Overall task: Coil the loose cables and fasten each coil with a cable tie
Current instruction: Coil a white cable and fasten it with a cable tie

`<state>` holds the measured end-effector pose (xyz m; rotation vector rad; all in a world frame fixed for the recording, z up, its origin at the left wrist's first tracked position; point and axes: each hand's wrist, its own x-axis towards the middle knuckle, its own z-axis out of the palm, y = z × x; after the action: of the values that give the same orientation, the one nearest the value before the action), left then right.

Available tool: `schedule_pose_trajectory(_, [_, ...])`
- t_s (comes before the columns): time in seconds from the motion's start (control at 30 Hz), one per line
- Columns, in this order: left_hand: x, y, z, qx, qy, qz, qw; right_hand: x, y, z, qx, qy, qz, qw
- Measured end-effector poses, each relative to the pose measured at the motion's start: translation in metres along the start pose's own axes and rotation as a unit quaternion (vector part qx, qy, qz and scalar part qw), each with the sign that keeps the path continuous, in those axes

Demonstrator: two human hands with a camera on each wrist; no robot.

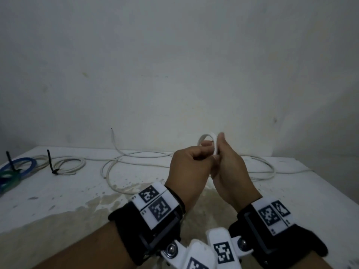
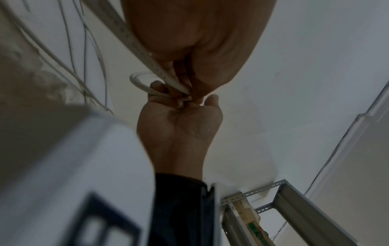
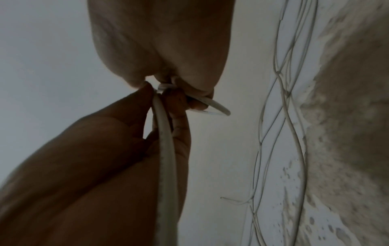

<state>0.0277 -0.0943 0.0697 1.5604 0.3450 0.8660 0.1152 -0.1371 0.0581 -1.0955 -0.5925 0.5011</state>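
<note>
Both hands are raised together above the white, stained table point(image 1: 58, 195), meeting around a white, flat plastic cable tie point(image 1: 213, 144) bent into a small loop. The left hand point(image 1: 186, 171) has its fingers curled in, pinching one side of the loop; the right hand point(image 1: 231, 171) pinches the other side between thumb and fingers point(image 1: 221, 138). From the left wrist view, the ridged strap of the tie point(image 2: 136, 45) runs past the left palm to where the two hands' fingertips meet, with the right hand point(image 2: 179, 126) seen palm-on. From the right wrist view, the strap point(image 3: 166, 149) lies along the right hand's fingers and its loop juts out beside the left hand point(image 3: 160, 41).

Behind the hands, a long, loose white cable point(image 1: 136, 158) sprawls in wide curves across the table, one end standing up against the grey wall point(image 1: 174, 55). At the far left lie a small white coil point(image 1: 68, 166) bound with a black tie point(image 1: 50, 162) and blue and green coils point(image 1: 17, 169), also with an upright black tie.
</note>
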Motion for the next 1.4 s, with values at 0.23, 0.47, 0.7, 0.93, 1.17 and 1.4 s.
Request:
schedule_pose_trajectory(0.23, [-0.013,-0.001,-0.006,0.102,-0.180,-0.057,0.977,0.026,-0.037,-0.012,0.035,-0.002,-0.022,0.999])
schedule_pose_trajectory(0.47, [0.004,-0.017,-0.034,0.346,-0.206,0.108,0.909,0.038,-0.091,-0.029,0.145,-0.041,-0.068,0.986])
schedule_pose_trajectory(0.7, [0.040,-0.035,-0.067,0.501,-0.186,0.069,0.843,0.033,-0.132,-0.050,0.151,-0.064,-0.094,0.982])
schedule_pose_trajectory(0.93, [0.046,0.003,-0.058,0.140,-0.123,0.032,0.982,0.015,-0.089,-0.019,0.024,-0.168,0.029,0.985])
schedule_pose_trajectory(1.17, [0.039,0.035,-0.058,0.169,-0.069,0.143,0.973,-0.002,-0.067,0.010,-0.091,-0.174,0.052,0.979])
schedule_pose_trajectory(1.4, [0.027,0.028,-0.066,0.067,-0.141,0.027,0.987,-0.004,-0.053,0.018,-0.284,-0.157,-0.028,0.945])
